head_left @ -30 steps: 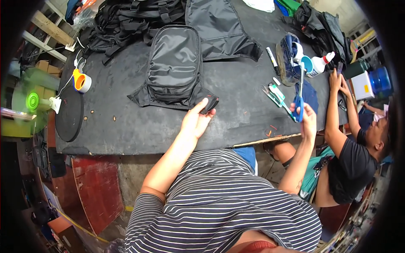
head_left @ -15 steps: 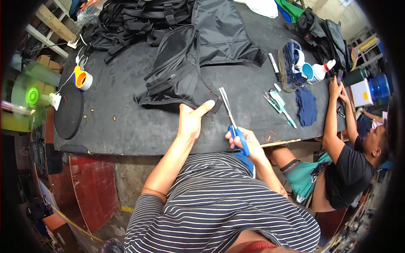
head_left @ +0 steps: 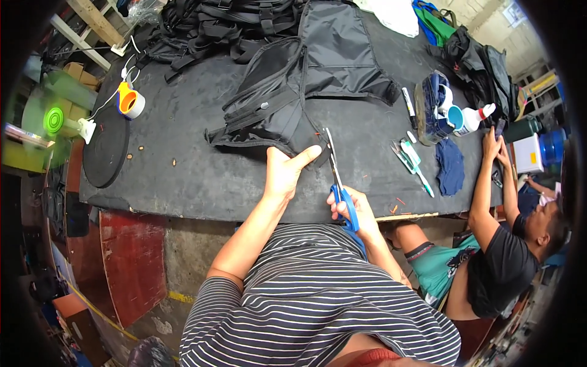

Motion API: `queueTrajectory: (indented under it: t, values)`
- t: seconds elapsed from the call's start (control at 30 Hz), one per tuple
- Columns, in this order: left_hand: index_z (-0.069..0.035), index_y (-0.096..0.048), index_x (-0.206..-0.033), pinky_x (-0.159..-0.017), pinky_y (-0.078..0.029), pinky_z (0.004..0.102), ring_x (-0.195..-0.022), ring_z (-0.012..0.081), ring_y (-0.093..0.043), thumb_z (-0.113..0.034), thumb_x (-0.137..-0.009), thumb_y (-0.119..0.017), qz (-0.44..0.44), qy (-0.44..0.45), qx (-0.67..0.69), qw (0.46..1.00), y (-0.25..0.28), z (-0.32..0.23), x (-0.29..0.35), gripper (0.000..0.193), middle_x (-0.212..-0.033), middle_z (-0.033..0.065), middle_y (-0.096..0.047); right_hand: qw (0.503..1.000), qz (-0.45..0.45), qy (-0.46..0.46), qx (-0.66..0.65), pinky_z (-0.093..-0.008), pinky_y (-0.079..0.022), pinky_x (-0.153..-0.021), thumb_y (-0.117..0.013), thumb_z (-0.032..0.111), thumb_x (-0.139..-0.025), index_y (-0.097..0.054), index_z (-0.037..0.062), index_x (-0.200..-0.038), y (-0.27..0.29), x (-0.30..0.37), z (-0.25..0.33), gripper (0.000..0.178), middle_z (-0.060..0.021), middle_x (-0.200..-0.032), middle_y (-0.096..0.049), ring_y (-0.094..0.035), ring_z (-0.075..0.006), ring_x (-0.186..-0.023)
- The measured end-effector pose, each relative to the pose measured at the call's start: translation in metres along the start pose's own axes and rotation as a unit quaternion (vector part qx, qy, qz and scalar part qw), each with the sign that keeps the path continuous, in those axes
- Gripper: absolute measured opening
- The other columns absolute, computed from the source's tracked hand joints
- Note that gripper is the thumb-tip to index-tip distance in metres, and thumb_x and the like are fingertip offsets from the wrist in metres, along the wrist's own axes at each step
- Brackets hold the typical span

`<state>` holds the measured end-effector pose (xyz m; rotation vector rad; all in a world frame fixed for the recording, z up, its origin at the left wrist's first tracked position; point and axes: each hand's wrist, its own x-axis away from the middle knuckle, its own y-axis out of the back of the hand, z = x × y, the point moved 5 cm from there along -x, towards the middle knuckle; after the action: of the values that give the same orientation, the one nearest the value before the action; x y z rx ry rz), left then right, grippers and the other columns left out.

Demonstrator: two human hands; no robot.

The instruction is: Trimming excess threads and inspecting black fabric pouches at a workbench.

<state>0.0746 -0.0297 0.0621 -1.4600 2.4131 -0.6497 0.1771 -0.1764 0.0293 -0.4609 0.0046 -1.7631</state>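
Observation:
A black fabric bag piece (head_left: 260,116) with zippers and edge binding lies spread on the dark table. My left hand (head_left: 285,172) grips its near edge, thumb on top and fingers hidden beneath the cloth. In my right hand (head_left: 356,211) are scissors (head_left: 337,177) with blue handles, their blades pointing away from me. The blade tips lie just right of the fabric edge, close to a small red thread bit. Joined to the piece at the far side is a flat black panel (head_left: 339,52).
Black straps and bags (head_left: 226,27) are heaped at the back. To the right are a clear container (head_left: 431,110), a white bottle (head_left: 474,119), a green-handled tool (head_left: 411,153) and a navy cloth (head_left: 450,166). A seated person (head_left: 510,263) holds a phone. A fan (head_left: 54,120) stands left.
The view has shifted slightly, so the table's things appear further right. The scissor blades are closer to the fabric edge by my left thumb. Both hands keep their holds.

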Motion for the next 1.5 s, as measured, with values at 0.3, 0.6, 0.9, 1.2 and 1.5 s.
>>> queueTrajectory:
  t: [0.3, 0.6, 0.9, 1.2, 1.5]
  values:
    - [0.006, -0.06, -0.103, -0.081, -0.047, 0.027, -0.085, 0.0128, -0.058, 0.003, -0.074, -0.071, -0.007, -0.025, -0.01, 1.0, -0.0009, 0.004, 0.0012, 0.032, -0.099, 0.0066, -0.063, 0.999, -0.042, -0.013, 0.001, -0.0186, -0.041, -0.055, -0.07, 0.026, -0.082, -0.059, 0.0048, -0.086, -0.008, 0.0031, 0.002, 0.024, 0.0021, -0.072, -0.054, -0.049, -0.005, -0.058]
    - [0.006, -0.062, -0.098, -0.08, -0.047, 0.0269, -0.083, 0.0119, -0.058, 0.003, -0.073, -0.071, -0.025, -0.047, -0.002, 0.999, -0.0005, 0.0032, 0.0004, 0.026, -0.096, 0.0057, -0.065, 0.993, -0.086, -0.016, 0.076, -0.0173, -0.037, -0.044, -0.074, 0.022, -0.079, -0.057, 0.0049, -0.076, -0.007, 0.0003, 0.0049, 0.024, 0.0046, -0.059, -0.05, -0.045, -0.0024, -0.047]
    - [0.005, -0.063, -0.098, -0.08, -0.047, 0.027, -0.084, 0.0124, -0.059, 0.004, -0.073, -0.071, -0.016, -0.038, -0.01, 0.999, -0.0005, 0.0033, 0.0016, 0.026, -0.096, 0.006, -0.065, 0.989, -0.1, -0.038, 0.103, -0.0166, -0.036, -0.041, -0.074, 0.02, -0.079, -0.057, 0.0049, -0.074, -0.0074, 0.0023, 0.0078, 0.023, 0.0057, -0.054, -0.049, -0.044, -0.0012, -0.044]
    - [0.005, -0.062, -0.101, -0.079, -0.048, 0.027, -0.084, 0.0131, -0.06, 0.004, -0.074, -0.07, -0.008, -0.022, -0.001, 1.0, -0.0012, 0.0045, 0.0026, 0.028, -0.097, 0.007, -0.065, 0.994, -0.088, -0.043, 0.04, -0.0185, -0.04, -0.046, -0.069, 0.023, -0.083, -0.058, 0.0032, -0.076, -0.0067, -0.0005, 0.0054, 0.023, 0.0014, -0.062, -0.053, -0.049, -0.0041, -0.05]
    - [0.004, -0.062, -0.103, -0.083, -0.045, 0.0251, -0.091, 0.0116, -0.058, -0.005, -0.081, -0.068, -0.016, -0.025, 0.029, 0.999, -0.0007, 0.005, 0.0021, 0.024, -0.101, 0.0053, -0.064, 0.994, -0.092, -0.043, 0.046, -0.0191, -0.042, -0.046, -0.066, 0.025, -0.084, -0.059, 0.0041, -0.075, -0.0006, -0.0006, 0.0086, 0.024, 0.0003, -0.06, -0.054, -0.051, -0.0054, -0.049]
